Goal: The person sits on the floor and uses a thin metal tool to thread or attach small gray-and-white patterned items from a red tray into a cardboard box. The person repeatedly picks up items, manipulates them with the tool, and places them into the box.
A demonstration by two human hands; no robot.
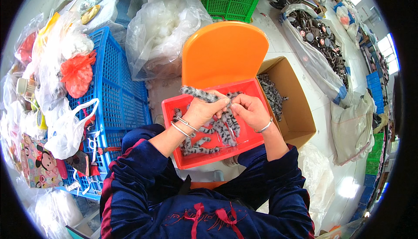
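My left hand (205,110) is closed around a grey plush strip with black spots (197,93), whose free end sticks out to the upper left. Close beside it, my right hand (252,112) pinches at the same plush piece with thumb and finger; the exact spot between the fingertips is too small to make out. Both hands are above a shallow red tray (191,163). Several more spotted plush pieces (202,147) lie in the tray, partly hidden under my hands and wrists.
An orange chair back (224,54) rises behind the tray. At right stands an open cardboard box (301,121) with spotted pieces inside. A blue plastic crate (126,95) is at left, a clear bag of white stuffing (161,34) beyond it. A sack of dark plush parts (320,43) lies far right.
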